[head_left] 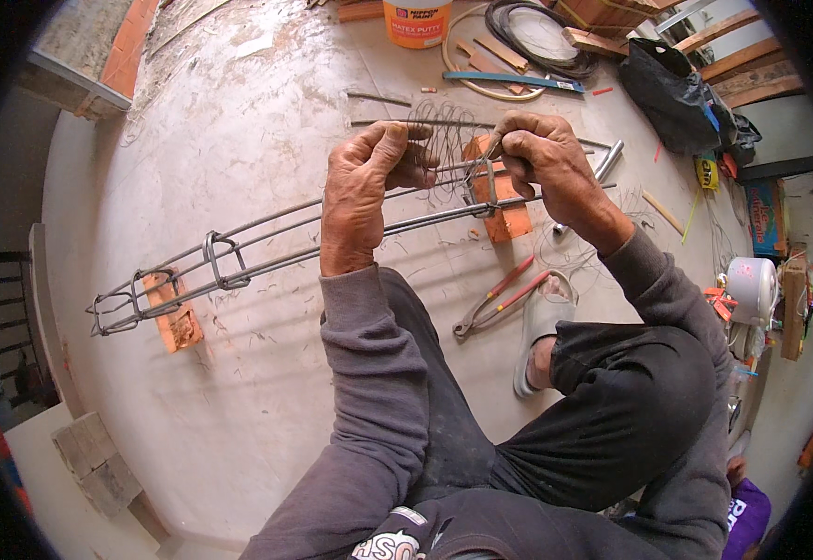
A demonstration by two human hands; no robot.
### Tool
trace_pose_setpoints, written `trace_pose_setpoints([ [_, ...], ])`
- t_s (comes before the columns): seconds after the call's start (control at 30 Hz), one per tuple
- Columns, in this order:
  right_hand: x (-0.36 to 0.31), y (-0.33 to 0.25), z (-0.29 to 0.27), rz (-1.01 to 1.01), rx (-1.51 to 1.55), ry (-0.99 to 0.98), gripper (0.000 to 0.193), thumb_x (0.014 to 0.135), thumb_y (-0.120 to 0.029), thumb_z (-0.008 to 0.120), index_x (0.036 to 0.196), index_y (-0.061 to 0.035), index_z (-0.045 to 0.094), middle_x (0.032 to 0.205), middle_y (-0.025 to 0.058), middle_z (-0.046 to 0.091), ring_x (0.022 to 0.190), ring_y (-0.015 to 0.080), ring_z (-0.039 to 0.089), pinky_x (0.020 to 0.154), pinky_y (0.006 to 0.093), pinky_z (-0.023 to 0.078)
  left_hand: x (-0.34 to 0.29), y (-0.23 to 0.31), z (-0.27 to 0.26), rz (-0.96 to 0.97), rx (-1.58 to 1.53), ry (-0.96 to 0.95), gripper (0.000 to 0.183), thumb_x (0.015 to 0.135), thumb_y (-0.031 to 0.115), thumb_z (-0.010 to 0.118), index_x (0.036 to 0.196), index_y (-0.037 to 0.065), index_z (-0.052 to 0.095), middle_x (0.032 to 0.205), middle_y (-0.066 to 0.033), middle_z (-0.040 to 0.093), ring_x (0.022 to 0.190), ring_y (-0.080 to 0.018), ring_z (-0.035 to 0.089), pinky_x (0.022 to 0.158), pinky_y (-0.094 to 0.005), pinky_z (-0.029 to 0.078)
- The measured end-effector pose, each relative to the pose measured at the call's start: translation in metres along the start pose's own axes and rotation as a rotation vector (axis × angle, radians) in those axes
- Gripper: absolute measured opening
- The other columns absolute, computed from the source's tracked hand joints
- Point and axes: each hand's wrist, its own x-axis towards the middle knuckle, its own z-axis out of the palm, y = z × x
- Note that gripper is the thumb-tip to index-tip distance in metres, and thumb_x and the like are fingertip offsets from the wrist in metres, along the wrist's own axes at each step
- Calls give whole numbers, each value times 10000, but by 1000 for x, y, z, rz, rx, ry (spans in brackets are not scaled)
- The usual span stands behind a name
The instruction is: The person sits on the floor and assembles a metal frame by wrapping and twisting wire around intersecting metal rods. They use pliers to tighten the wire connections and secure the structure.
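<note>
A loose coil of thin tie wire stretches between my two hands, above a long rebar cage. My left hand is closed on the coil's left side, thumb against the fingers. At its right end, my right hand pinches the wire near a square stirrup of the cage. The cage slants across the floor, with more stirrups toward its left end. Reddish brick blocks prop it up. Pincers with red handles lie open by my sandalled foot.
Beyond the cage are an orange bucket, a black hose coil, a blue hacksaw blade or bar and a black bag. Loose wire lies right of the pincers. A white round container stands far right. Someone in purple is at lower right.
</note>
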Motion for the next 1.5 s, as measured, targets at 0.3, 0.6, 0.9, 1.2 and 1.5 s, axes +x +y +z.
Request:
trace_pose_setpoints([
  [0.3,1,14,-1,23,-8,40,186,911,-90,501,836,-16,654,607,-21,526,511,10,443,430,177,340,0,-2,0,53,72,-30,263,955,219,652,999,-38,687,774,-99,691,685,-135,668,630,-260,573],
  [0.6,-2,5,-1,-176,-341,53,182,889,-74,523,844,15,675,685,10,616,565,54,489,505,224,404,8,-9,4,271,404,193,327,925,254,688,1085,-32,672,995,-132,684,908,-201,663,788,-333,555],
  [0.9,4,7,4,-221,-377,23,161,878,-70,548,840,35,664,687,55,619,600,102,538,552,275,449,4,13,48,729,855,-95,466,711,218,831,1119,55,674,1079,-136,660,1081,-326,602,979,-445,438],
  [1.2,1,9,1,-596,-1125,134,95,856,-96,634,939,-52,619,765,109,673,720,241,691,621,333,546,4,-1,36,490,925,-82,164,843,144,699,883,-15,694,818,-160,671,768,-313,646,715,-401,490],
  [1.5,1,15,0,-950,-1628,121,84,805,-146,655,879,-135,616,780,6,594,772,162,646,673,298,535,4,-14,36,383,1110,-160,157,890,105,618,895,-43,672,761,-207,654,684,-310,655,636,-408,491],
])
